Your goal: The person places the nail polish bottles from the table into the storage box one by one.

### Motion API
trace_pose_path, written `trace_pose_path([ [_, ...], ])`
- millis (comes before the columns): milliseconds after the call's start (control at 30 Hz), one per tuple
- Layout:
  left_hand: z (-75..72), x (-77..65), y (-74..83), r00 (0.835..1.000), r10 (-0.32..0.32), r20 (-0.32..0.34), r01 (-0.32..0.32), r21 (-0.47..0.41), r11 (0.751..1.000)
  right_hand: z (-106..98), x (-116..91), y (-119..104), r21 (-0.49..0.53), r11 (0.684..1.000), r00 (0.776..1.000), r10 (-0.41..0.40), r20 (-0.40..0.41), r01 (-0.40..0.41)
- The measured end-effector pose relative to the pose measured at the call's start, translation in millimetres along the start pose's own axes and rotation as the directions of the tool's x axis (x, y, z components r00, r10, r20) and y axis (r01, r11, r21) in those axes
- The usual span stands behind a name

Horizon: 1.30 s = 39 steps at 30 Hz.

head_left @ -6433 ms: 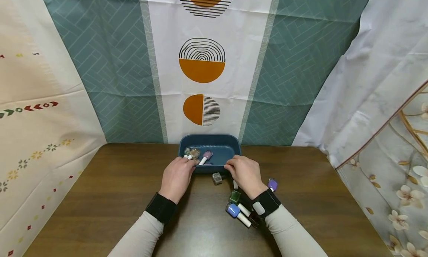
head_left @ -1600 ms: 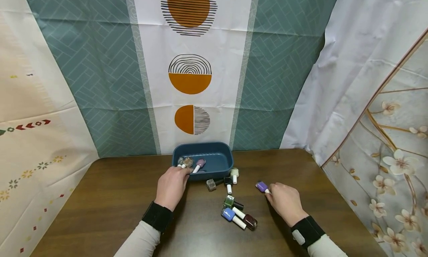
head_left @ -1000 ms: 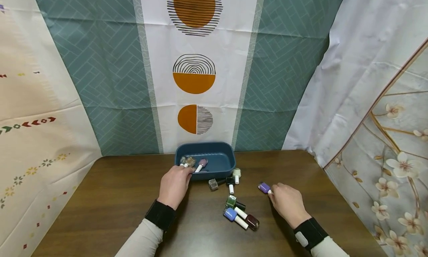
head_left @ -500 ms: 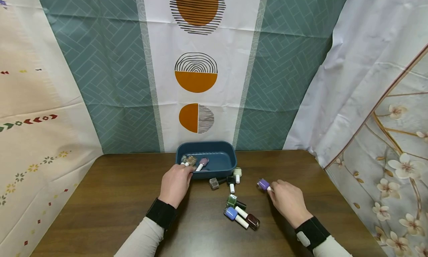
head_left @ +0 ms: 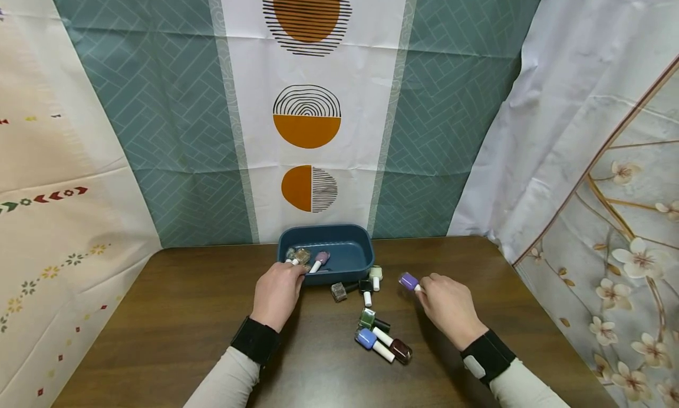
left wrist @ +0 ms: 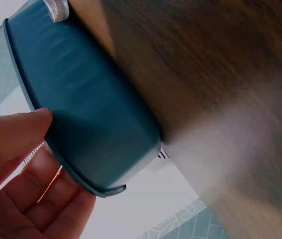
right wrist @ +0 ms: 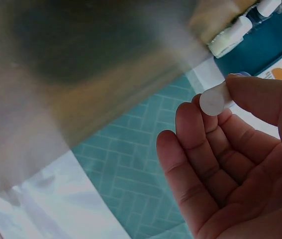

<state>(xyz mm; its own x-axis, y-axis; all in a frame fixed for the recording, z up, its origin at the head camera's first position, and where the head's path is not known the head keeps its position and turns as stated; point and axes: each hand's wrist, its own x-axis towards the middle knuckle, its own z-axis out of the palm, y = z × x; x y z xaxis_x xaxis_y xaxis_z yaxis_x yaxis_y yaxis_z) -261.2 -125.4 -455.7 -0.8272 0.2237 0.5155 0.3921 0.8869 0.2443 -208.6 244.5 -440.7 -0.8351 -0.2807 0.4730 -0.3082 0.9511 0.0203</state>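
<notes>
My left hand (head_left: 277,295) grips the front left rim of a dark blue plastic bin (left wrist: 81,94), thumb outside and fingers over the edge. Inside the bin (head_left: 347,257) lie several nail polish bottles at the left, among them a mauve one (head_left: 322,257) with a white cap. Between thumb and fingers, my right hand (head_left: 450,306) pinches the white cap (right wrist: 213,101) of a purple nail polish bottle (head_left: 408,281). That bottle points toward the bin, its glass end away from the palm.
Against the bin's front right lie a glittery grey bottle (head_left: 338,292), a black one (head_left: 366,286) and a pale one (head_left: 375,273). Nearer are green (head_left: 367,318), blue (head_left: 366,338) and dark red (head_left: 401,352) bottles on the wooden table (head_left: 175,319). Cloth hangings (head_left: 201,131) stand behind.
The right hand has left the bin's front, taken the purple bottle by its cap and just now shifted left and away with it. The left hand stays on the bin's rim.
</notes>
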Motion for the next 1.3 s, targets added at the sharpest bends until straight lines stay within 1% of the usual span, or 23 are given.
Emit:
trace_pose_path([
  [167,-1.0,-0.9,0.3,1.000,0.003,-0.005,-0.003,-0.003,1.000,-3,10,-4,0.001,1.000,0.999,-0.028,-0.028,0.029],
  [400,0.2,-2.9,-2.3,1.000,-0.021,-0.004,0.021,-0.007,1.000,-8,29,-13,0.013,0.998,0.997,-0.064,-0.032,0.064],
  [500,0.5,-3.3,-3.5,1.000,-0.020,-0.003,0.020,-0.001,1.000,-10,35,-17,0.021,0.997,0.997,-0.074,-0.022,0.075],
  [633,0.4,-3.6,-3.9,1.000,-0.015,-0.005,0.015,0.004,1.000,-10,42,-21,0.023,0.996,0.997,-0.081,-0.013,0.081],
  [867,-0.1,-1.7,-3.4,1.000,-0.011,-0.004,0.011,0.006,1.000,-10,53,-28,0.017,0.996,0.995,-0.092,-0.037,0.093],
  [1133,-1.5,-0.3,-1.2,1.000,-0.002,-0.003,0.003,0.007,1.000,-9,65,-34,0.016,0.994,0.994,-0.109,-0.021,0.109],
  [1300,-1.5,0.4,0.4,1.000,0.002,0.009,-0.002,0.009,1.000,-4,71,-35,0.027,0.994,0.995,-0.102,-0.019,0.102],
])
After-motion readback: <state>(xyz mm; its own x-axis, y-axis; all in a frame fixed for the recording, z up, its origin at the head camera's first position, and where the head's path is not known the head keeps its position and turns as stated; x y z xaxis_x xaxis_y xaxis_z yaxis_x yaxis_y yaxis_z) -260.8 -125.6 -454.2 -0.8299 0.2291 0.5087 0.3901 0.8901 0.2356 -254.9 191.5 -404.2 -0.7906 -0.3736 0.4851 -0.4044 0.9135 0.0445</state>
